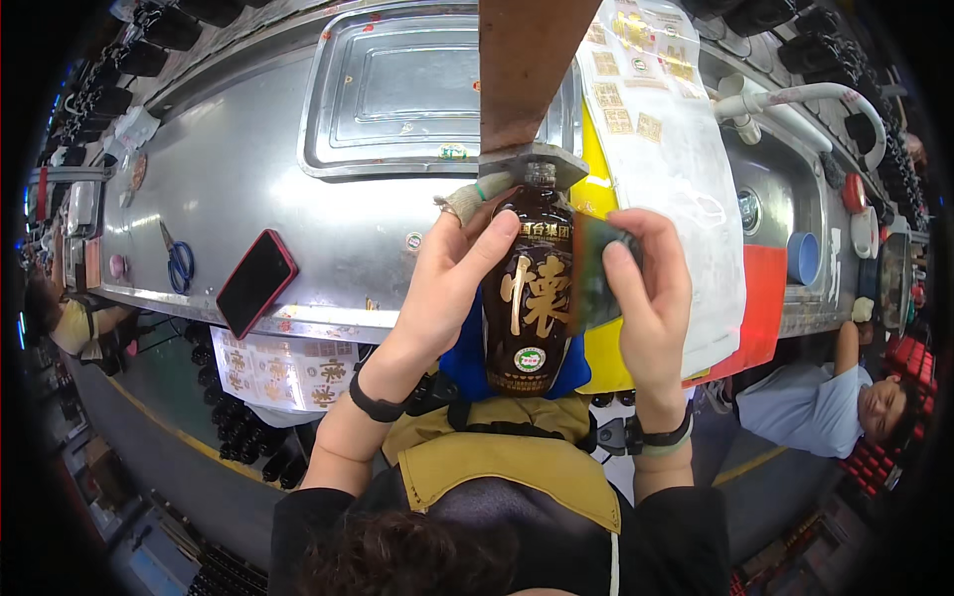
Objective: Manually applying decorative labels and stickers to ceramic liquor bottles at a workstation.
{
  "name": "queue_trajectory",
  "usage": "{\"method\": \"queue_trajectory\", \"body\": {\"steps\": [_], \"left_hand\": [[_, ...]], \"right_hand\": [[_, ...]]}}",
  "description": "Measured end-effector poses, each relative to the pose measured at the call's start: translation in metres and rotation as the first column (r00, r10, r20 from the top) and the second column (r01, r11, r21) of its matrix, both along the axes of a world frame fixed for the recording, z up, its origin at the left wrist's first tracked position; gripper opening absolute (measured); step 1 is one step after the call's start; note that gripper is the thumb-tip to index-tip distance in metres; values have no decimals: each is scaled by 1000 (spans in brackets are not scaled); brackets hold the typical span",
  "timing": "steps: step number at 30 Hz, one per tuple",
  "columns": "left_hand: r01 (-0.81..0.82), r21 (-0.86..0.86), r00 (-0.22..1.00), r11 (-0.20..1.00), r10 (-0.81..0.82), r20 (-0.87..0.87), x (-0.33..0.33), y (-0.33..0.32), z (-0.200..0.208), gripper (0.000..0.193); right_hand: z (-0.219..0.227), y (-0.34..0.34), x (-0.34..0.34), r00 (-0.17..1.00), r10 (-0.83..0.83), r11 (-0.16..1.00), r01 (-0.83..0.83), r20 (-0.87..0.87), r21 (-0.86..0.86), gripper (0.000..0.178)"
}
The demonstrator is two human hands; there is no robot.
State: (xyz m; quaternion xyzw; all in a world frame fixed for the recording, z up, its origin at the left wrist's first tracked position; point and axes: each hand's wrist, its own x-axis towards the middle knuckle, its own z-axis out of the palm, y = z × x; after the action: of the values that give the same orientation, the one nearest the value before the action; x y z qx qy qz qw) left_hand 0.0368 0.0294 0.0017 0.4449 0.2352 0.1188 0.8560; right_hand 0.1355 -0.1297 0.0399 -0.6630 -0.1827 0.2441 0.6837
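A dark brown glossy bottle with gold lettering and a small green-and-white round emblem points away from me, its neck near the foot of a brown post. My left hand grips the bottle's left shoulder, thumb lying over the front; one of its fingers wears a beige fabric cover. My right hand pinches a dark greenish flat piece against the bottle's right side. Motion blurs that piece, so its kind is unclear. Beneath the bottle shows a blue surface, mostly hidden.
On the metal table lie a metal tray, a phone and blue-handled scissors. The brown post rises ahead. Sticker sheets lie to the right, before a sink with a blue cup. Another person is at right.
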Motion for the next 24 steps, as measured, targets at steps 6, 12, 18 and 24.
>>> {"method": "queue_trajectory", "body": {"steps": [6, 12, 18, 24], "left_hand": [[-15, 29, 999, 999, 16, -35, 1, -2, -1, 51], [-29, 29, 999, 999, 30, -44, 1, -3, -1, 51], [-22, 24, 999, 999, 23, -37, 0, -3, 0, 51], [-9, 50, 999, 999, 10, -33, 0, -2, 0, 51]], "right_hand": [[1, -2, -19, 996, 8, 993, 3, 92, -117, 18], [-2, -1, -19, 994, 2, 989, 13, 106, -146, 17], [-4, -1, -20, 989, 0, 989, 22, 147, -145, 16], [-3, -1, -20, 988, 3, 989, 20, 153, -148, 16]]}}
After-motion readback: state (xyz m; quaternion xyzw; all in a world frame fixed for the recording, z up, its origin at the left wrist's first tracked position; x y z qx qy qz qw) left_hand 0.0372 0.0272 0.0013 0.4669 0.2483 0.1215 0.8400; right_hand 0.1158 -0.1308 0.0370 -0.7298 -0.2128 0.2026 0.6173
